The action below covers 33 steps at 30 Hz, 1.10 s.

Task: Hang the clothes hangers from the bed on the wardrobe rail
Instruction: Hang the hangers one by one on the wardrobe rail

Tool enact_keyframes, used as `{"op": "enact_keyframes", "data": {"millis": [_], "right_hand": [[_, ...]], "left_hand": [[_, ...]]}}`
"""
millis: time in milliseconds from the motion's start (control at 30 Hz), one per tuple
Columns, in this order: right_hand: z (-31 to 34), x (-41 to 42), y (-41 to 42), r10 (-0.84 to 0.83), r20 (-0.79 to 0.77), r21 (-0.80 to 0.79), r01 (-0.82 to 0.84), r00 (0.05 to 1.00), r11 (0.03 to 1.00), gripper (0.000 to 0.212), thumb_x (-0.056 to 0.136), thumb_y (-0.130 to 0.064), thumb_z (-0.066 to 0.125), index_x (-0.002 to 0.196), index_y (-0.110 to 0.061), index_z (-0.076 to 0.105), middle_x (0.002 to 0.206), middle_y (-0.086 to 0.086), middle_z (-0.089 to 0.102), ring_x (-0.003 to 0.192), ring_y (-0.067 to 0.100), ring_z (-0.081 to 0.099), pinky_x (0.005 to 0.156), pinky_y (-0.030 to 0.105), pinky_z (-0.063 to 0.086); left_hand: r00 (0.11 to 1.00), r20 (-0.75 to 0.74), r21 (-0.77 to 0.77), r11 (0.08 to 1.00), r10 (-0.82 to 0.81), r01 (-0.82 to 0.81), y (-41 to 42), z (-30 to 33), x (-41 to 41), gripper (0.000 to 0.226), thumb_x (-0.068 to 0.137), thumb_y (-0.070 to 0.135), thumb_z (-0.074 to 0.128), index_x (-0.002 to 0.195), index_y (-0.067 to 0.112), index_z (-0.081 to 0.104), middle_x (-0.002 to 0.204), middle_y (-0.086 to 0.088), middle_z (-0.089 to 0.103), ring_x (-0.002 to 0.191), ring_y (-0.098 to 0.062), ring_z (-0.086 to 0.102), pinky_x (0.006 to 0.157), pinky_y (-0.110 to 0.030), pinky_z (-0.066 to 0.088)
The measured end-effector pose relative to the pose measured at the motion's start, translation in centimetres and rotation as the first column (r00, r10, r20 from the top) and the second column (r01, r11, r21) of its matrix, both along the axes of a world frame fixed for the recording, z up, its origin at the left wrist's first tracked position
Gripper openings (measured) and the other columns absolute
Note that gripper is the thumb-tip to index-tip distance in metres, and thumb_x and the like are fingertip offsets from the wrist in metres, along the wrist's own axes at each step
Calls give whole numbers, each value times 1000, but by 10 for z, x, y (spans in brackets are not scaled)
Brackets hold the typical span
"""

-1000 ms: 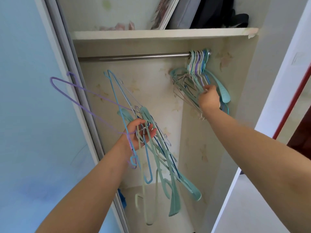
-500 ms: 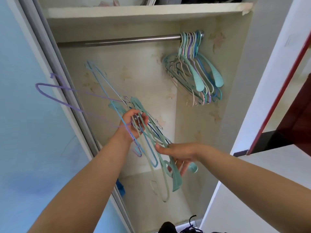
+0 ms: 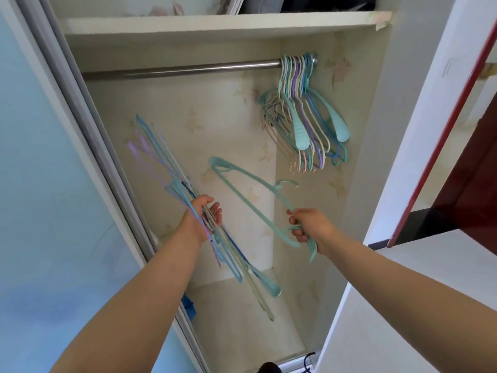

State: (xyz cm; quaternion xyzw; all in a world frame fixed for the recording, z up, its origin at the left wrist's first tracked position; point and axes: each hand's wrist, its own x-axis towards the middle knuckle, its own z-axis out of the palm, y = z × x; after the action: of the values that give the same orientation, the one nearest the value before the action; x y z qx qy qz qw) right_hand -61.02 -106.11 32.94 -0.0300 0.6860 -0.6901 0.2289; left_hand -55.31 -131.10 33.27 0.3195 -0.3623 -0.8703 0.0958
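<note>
My left hand (image 3: 203, 219) grips a bundle of several thin hangers (image 3: 166, 168), blue, purple and pale green, slanting from upper left to lower right inside the wardrobe. My right hand (image 3: 309, 227) grips one teal hanger (image 3: 242, 184) by its lower arm, held apart from the bundle with its hook (image 3: 287, 183) pointing right. The metal wardrobe rail (image 3: 188, 71) runs across the top. Several hangers (image 3: 304, 117) hang bunched at the rail's right end.
A white shelf (image 3: 215, 22) with stored items sits just above the rail. The sliding door frame (image 3: 88, 135) stands at the left, a white wall edge and dark red door (image 3: 457, 157) at the right. The wardrobe floor lies below.
My right hand left the hung hangers, came down to the bundle and pulled one teal hanger out to the right. The bundle in my left hand has closed up into a tighter stack.
</note>
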Motion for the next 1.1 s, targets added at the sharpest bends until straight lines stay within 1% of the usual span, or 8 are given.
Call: {"op": "enact_keyframes", "data": {"millis": [200,367,500,600,767,900,1033,1100], "right_hand": [[-1,-17,19,-55,-36,232,62,998,971,18,96,-11,44,82,-7,53,63,5,46,43,14,34,37,18,24],[-14,-9,24,341,-176,693,-130,923,709,19,95,-20,53,80,-14,63,64,-1,51,50,10,37,49,21,29],[-6,6,16,494,-214,737,-193,842,648,18,96,-27,51,96,-22,67,65,-7,53,53,7,42,52,19,32],[13,9,7,596,-187,786,-245,781,567,22,93,-23,53,101,-12,71,70,-2,59,62,11,49,62,23,39],[46,11,11,726,-96,865,-303,681,399,32,91,-24,53,107,0,67,76,4,56,70,15,45,72,28,36],[59,10,15,768,-81,893,-296,635,340,26,90,-21,51,90,0,67,63,-1,48,63,15,39,68,29,33],[56,14,16,773,-113,919,-230,624,320,28,90,-23,48,64,-16,52,58,-5,45,60,16,39,62,30,32],[44,20,12,775,-157,955,-106,612,277,28,95,-26,44,69,-21,54,67,-4,53,68,19,50,61,28,38]], "left_hand": [[993,120,-180,983,4,18,-1,-15,9,20,83,19,62,71,12,47,76,-3,58,59,-13,50,54,-25,39],[997,44,-220,973,-63,71,1,-12,11,14,87,23,60,79,17,50,95,-2,65,69,-12,56,47,-22,38],[984,-68,-224,964,-164,145,9,-8,13,13,91,18,56,78,16,59,101,-3,66,76,-14,62,43,-19,37],[967,-105,-283,939,-234,197,11,-8,15,7,84,15,66,77,17,66,96,-2,65,74,-14,67,45,-22,40],[933,-18,-484,819,-361,308,8,-11,21,22,89,9,62,110,11,64,82,10,66,70,-6,60,51,-19,41],[874,74,-646,644,-480,409,14,-13,21,30,82,5,66,109,14,56,95,9,72,80,-8,65,63,-22,49],[912,57,-658,672,-406,341,20,-13,15,22,83,10,69,99,10,54,95,-5,68,81,-18,69,59,-24,53],[916,51,-588,729,-398,349,19,-12,10,9,86,15,66,89,11,58,95,-8,69,81,-19,70,58,-25,53]]}}
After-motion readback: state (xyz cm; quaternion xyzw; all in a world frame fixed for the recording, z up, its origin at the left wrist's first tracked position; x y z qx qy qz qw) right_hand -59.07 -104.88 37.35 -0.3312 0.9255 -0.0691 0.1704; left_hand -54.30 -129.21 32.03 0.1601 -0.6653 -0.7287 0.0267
